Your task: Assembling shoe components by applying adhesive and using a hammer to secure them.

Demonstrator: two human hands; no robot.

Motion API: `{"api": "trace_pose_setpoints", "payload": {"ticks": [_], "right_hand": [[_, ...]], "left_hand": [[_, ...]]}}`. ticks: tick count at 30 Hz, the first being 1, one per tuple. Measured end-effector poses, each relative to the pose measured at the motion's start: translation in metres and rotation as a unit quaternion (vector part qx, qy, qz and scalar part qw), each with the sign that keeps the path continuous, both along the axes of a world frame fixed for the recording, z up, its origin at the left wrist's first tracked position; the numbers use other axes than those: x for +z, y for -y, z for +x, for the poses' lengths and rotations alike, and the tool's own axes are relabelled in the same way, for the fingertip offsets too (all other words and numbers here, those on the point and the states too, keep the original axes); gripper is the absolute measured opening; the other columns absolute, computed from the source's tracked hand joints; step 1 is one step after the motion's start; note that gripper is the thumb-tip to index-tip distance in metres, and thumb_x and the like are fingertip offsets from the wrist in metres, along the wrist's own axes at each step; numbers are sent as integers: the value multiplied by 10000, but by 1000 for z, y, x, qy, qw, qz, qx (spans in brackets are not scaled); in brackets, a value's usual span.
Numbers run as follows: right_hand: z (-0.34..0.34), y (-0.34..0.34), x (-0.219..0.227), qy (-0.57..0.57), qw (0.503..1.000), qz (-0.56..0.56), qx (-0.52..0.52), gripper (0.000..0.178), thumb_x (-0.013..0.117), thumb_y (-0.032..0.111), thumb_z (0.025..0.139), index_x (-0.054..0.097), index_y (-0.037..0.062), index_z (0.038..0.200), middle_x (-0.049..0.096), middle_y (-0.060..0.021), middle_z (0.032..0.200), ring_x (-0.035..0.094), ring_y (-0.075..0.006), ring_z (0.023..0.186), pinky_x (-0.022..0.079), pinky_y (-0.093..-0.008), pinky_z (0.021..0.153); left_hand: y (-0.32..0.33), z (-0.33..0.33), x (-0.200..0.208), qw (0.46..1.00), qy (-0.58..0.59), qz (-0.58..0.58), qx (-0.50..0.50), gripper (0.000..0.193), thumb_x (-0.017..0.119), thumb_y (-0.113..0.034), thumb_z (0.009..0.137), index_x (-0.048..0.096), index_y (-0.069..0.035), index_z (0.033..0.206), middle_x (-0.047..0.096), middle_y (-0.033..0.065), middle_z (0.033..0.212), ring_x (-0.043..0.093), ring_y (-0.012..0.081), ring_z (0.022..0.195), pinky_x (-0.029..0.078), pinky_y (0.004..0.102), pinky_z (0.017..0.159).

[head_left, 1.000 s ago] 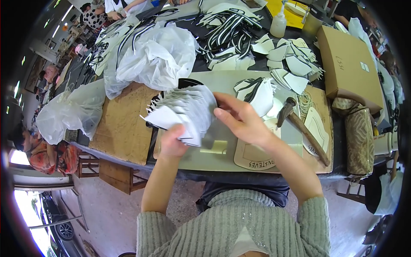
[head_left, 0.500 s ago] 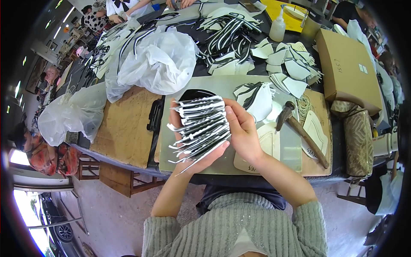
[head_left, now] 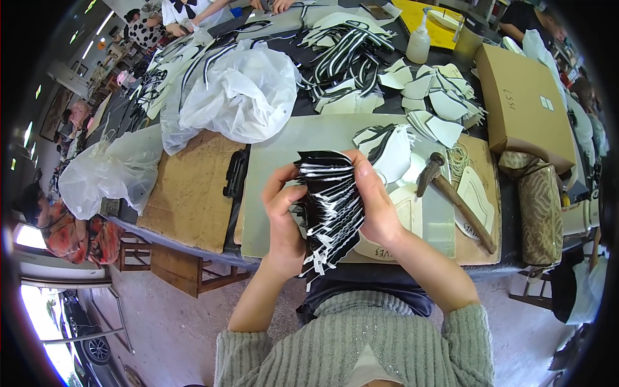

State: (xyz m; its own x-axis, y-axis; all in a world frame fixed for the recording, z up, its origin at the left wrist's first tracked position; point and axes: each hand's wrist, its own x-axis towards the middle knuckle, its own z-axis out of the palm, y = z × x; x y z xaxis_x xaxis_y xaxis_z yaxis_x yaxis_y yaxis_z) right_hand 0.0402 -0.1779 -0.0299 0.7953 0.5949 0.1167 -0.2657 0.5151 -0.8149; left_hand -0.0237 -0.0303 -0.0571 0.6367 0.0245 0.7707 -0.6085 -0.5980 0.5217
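Observation:
Between my two hands I hold a thick stack of black-and-white cut pieces above the table, its layered edges fanned toward me. My left hand grips the stack's left side with bent fingers. On the opposite side my right hand presses its thumb near the upper corner, its other fingers hidden behind the stack. Under both hands lies a pale translucent board. A similar bundle of white pieces with black edges rests just beyond my right hand.
To the right lie a hammer, pale templates and coiled string. A cardboard box stands behind them. White plastic bags sit at the left, heaps of striped pieces farther back, near a squeeze bottle. Other people work beyond.
The stack has turned in my hands, from edges running sideways to a more upright fan with its black faces showing. My left hand has shifted from beneath it to its left side.

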Motion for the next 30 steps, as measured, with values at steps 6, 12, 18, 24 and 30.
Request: {"api": "trace_pose_setpoints", "payload": {"ticks": [6, 12, 18, 24, 30], "right_hand": [[2, 5, -10, 62, 998, -4, -9, 412, 309, 331, 1023, 469, 5, 1216, 559, -44, 1057, 500, -100, 984, 385, -260, 905], [8, 20, -3, 61, 995, -26, 70, 435, 438, 323, 989, 510, -4, 1267, 588, -69, 1121, 523, -106, 1037, 399, -262, 927], [22, 17, 23, -149, 984, -37, 91, 281, 551, 272, 938, 633, 5, 974, 638, -21, 866, 598, -81, 777, 481, -246, 706], [22, 8, 36, -191, 980, -34, 48, 234, 563, 271, 931, 621, 45, 908, 611, 2, 813, 581, -84, 719, 465, -245, 659], [36, 9, 11, -26, 990, -104, -91, 220, 567, 238, 945, 625, 36, 879, 515, 40, 717, 444, -44, 643, 385, -217, 589]], "left_hand": [[14, -8, 35, 991, -102, 62, 61, 800, 724, -157, 701, 313, 53, 1354, 417, 228, 1272, 403, 371, 1195, 289, 434, 1032], [8, -4, 26, 997, -38, 62, -13, 686, 771, -207, 665, 393, -39, 1212, 415, 231, 1297, 348, 435, 1247, 209, 573, 1047], [13, 1, 24, 994, -41, 98, -3, 771, 789, -256, 659, 332, -62, 1248, 392, 261, 1368, 312, 453, 1296, 114, 577, 1075], [13, 9, 16, 995, 3, 92, 37, 692, 782, -224, 663, 356, -70, 1186, 321, 295, 1407, 341, 458, 1280, 157, 584, 1063], [9, 8, 16, 998, -14, 63, 10, 632, 787, -181, 667, 363, -71, 1123, 339, 281, 1402, 366, 425, 1268, 188, 552, 1061]]}}
